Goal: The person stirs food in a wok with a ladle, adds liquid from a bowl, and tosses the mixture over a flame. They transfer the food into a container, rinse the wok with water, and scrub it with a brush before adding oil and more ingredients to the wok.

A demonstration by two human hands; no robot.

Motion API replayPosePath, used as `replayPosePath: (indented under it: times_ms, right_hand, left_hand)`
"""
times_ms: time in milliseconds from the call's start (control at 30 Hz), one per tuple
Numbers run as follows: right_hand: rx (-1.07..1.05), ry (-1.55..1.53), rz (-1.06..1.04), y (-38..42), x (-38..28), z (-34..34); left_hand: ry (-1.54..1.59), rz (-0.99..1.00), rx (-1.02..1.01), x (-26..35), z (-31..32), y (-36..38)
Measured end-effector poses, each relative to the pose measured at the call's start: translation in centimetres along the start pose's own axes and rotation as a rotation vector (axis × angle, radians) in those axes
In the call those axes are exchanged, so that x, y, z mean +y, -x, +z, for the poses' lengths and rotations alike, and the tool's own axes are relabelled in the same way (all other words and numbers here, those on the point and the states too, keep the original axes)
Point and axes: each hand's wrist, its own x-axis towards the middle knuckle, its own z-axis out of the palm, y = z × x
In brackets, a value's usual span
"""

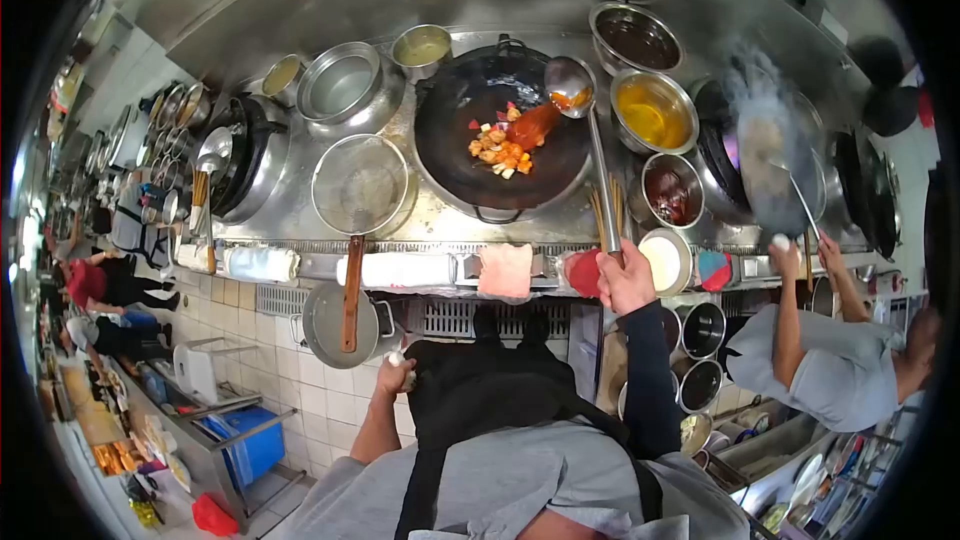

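My right hand (pixel 627 280) is wrapped round the handle of a long metal ladle (pixel 598 165). Its bowl hangs tilted over the right side of a large black wok (pixel 455 155), with some orange-red sauce in it. Below the bowl, a streak of red-orange sauce (pixel 534 127) reaches pieces of food (pixel 490 149) in the middle of the wok, some golden brown, others red and pale. Down at my left side, my left hand (pixel 394 375) is closed on a small white cloth (pixel 397 357), most of it hidden by the fingers.
Right of the wok stand bowls of dark liquid (pixel 637 38), yellow oil (pixel 655 112) and red sauce (pixel 672 190). A wood-handled strainer (pixel 360 183) juts over the counter edge at left. Beyond, a co-worker (pixel 825 360) handles a steaming wok (pixel 770 165).
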Motion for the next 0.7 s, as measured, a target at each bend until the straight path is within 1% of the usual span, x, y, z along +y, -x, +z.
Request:
replayPosePath:
  times_ms: [67,100,133,167,200,233,267,300,333,367,433,500,533,567,633,667,700]
  right_hand:
    - [-0.124,-0.418,0.005,-1.1,1.2,0.6]
    - [-0.213,-0.731,0.124,0.9,0.2,1.2]
    - [-0.239,-0.621,0.115,-0.7,2.6,1.7]
    - [-0.264,-0.501,0.101,-3.5,6.5,1.9]
    - [-0.171,-0.193,-0.141,-5.5,8.7,3.5]
    - [0.021,0.241,-0.352,-7.6,11.0,5.1]
    - [0.269,0.588,-0.481,-9.6,13.3,6.7]
    - [0.26,0.632,-0.741,-11.4,12.8,8.1]
    - [0.12,0.332,-0.475,-10.8,8.4,11.0]
    - [-0.017,0.035,-0.202,-11.2,2.8,14.5]
    - [-0.205,-0.131,-0.062,-18.2,-1.4,17.4]
    - [-0.28,-0.071,-0.058,-26.7,-4.2,20.7]
    - [-0.2,0.18,-0.155,-30.0,-5.3,22.8]
    - [-0.116,0.425,-0.256,-33.2,-6.2,25.1]
    - [-0.171,1.04,-0.402,-40.0,-7.2,28.7]
    - [-0.191,1.345,-0.475,-43.6,-7.5,30.0]
    - [-0.248,1.523,-0.48,-45.1,-9.0,31.4]
  left_hand:
    - [0.171,-0.071,-0.078,-1.1,-1.1,0.0]
    - [0.232,-0.155,-0.124,-3.7,1.4,1.1]
    - [0.246,-0.178,-0.074,-3.1,-0.2,1.5]
    - [0.27,-0.201,-0.028,-3.0,-1.1,1.3]
    - [0.266,-0.236,0.004,-4.0,-2.8,0.2]
    - [0.281,-0.274,0.056,-5.4,-4.1,0.9]
    - [0.311,-0.302,0.099,-5.6,-4.1,1.3]
    - [0.348,-0.329,0.149,-5.6,-4.0,1.4]
    - [0.381,-0.371,0.186,-6.3,-4.5,1.8]
    - [0.404,-0.371,0.206,-7.3,-4.7,1.8]
    - [0.447,-0.372,0.244,-9.9,-4.4,2.0]
    - [0.464,-0.35,0.207,-10.5,-4.2,2.8]
    - [0.513,-0.359,0.18,-11.0,-4.1,3.1]
    - [0.536,-0.362,0.199,-11.0,-3.8,3.4]
    - [0.575,-0.37,0.239,-9.9,-3.0,4.9]
    - [0.572,-0.368,0.22,-8.7,-2.9,5.9]
    - [0.553,-0.378,0.227,-8.5,-2.6,6.2]
